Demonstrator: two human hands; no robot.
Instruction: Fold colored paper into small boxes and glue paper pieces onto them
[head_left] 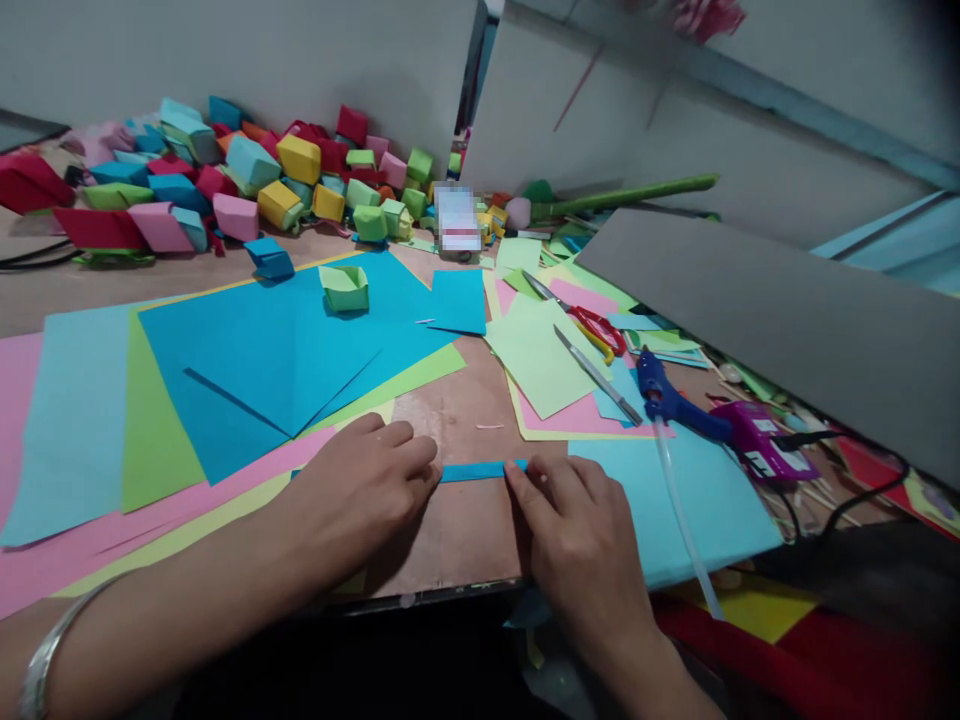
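A narrow folded blue paper strip (480,470) lies flat on the brown board (450,400) near its front edge. My left hand (360,490) presses the strip's left end with curled fingers. My right hand (577,540) pinches and presses the strip's right end with its fingertips. Both hands rest on the board, and part of the strip is hidden under my left hand.
Large blue sheets (285,350), green, pink and pale blue papers cover the left. Folded paper cubes (247,180) pile up at the back. Red scissors (600,330), a craft knife (596,375), a blue glue gun (675,405) and a grey board (787,310) lie to the right.
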